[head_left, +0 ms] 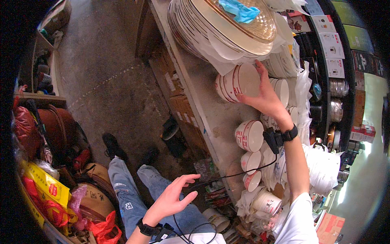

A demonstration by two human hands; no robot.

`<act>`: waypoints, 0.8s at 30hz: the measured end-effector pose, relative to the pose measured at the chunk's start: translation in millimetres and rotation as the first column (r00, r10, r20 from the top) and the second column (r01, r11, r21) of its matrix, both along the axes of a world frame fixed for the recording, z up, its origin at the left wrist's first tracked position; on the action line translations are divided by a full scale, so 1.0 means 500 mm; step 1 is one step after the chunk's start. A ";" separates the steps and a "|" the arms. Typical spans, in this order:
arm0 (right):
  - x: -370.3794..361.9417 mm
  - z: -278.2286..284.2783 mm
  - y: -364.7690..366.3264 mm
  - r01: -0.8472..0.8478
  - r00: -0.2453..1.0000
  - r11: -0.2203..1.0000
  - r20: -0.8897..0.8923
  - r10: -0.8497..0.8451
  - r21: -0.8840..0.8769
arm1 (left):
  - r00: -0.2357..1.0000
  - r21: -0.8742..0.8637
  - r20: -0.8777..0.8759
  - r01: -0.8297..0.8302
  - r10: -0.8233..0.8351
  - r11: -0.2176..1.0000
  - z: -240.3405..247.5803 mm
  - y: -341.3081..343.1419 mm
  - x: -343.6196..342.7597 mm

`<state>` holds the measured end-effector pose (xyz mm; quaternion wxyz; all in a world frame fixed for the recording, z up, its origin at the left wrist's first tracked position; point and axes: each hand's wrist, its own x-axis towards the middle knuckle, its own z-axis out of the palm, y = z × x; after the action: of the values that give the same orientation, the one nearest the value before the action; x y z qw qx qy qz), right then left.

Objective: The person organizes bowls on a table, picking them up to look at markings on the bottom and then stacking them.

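My right hand (267, 96) reaches over the shelf, thumb on the near side and fingers on the far side of a small stack of white bowls (230, 86) with red trim. The bowls tilt with their openings to the right. Lower on the shelf, a white bowl (248, 136) with red markings stands apart, with smaller bowls (250, 161) below it. My left hand (170, 201) hangs in the air above my legs, fingers apart, holding nothing. Each wrist has a black strap with a small device, and a thin black cable runs between them.
A tall stack of large plates (191, 34), topped by a crumpled blue piece (243, 13), rises beyond the bowls. Paper-wrapped dishes (321, 168) line the shelf's right. Cardboard boxes (183, 107) sit beneath it. Brown jars (95, 199) and bags (48, 183) crowd the lower left.
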<state>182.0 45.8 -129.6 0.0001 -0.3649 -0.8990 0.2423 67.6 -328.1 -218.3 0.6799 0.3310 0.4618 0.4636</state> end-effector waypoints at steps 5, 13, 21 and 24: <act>0.003 -0.028 -0.014 -0.031 0.999 0.996 0.022 0.029 0.079 | 1.000 0.022 -0.021 -0.012 0.013 1.000 -0.005 0.005 0.008; 0.000 -0.043 -0.033 0.051 0.990 0.997 -0.136 -0.042 0.066 | 0.999 -0.005 -0.016 -0.029 0.029 1.000 -0.014 0.001 0.008; 0.009 -0.049 -0.031 -0.002 0.994 0.968 -0.103 0.029 0.252 | 1.000 -0.039 -0.024 0.001 -0.002 0.999 -0.014 0.000 0.011; -0.003 -0.041 -0.037 0.007 0.997 0.968 -0.077 0.012 0.249 | 0.999 -0.055 -0.047 0.022 -0.025 0.998 -0.010 0.001 0.012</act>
<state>180.2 27.1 -150.0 0.0808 -0.3511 -0.9221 0.1416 73.8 -327.6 -223.2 0.6829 0.3287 0.4866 0.4345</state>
